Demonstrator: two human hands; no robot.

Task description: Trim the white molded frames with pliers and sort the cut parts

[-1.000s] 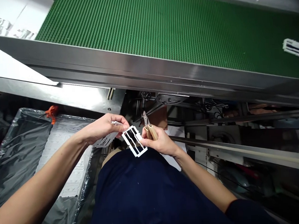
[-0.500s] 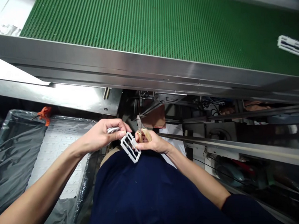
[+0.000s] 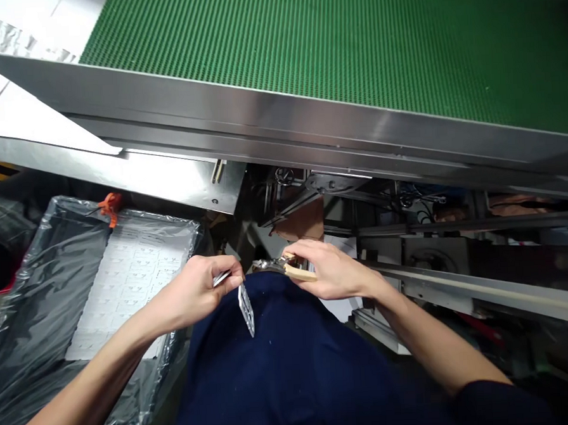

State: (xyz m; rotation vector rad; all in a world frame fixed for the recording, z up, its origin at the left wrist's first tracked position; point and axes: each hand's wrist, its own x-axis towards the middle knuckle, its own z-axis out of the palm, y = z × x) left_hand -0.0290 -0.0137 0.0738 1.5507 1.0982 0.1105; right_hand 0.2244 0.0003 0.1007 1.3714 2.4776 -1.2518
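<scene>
My left hand (image 3: 210, 285) is closed on a white plastic frame (image 3: 246, 311), which hangs nearly edge-on from the fingertips over the dark blue clothing. Another thin white piece (image 3: 221, 278) shows between the same fingers. To the right, my right hand (image 3: 327, 268) grips the pale yellow handles of a pair of cutting pliers (image 3: 300, 273). The metal jaws point left toward my left hand, a small gap away from the white frame.
A green ribbed conveyor belt (image 3: 275, 42) runs behind a metal rail (image 3: 307, 113). At the left stands a plastic-lined box (image 3: 44, 276) holding a white sheet of parts (image 3: 129, 271), with an orange clip (image 3: 110, 206) on its rim. Metal bars and machinery are at the right.
My right hand has moved right, off the white frame, and the pliers have swung from pointing up to pointing left. The frame has turned edge-on. The view has shifted, so the conveyor's white part is mostly out of view.
</scene>
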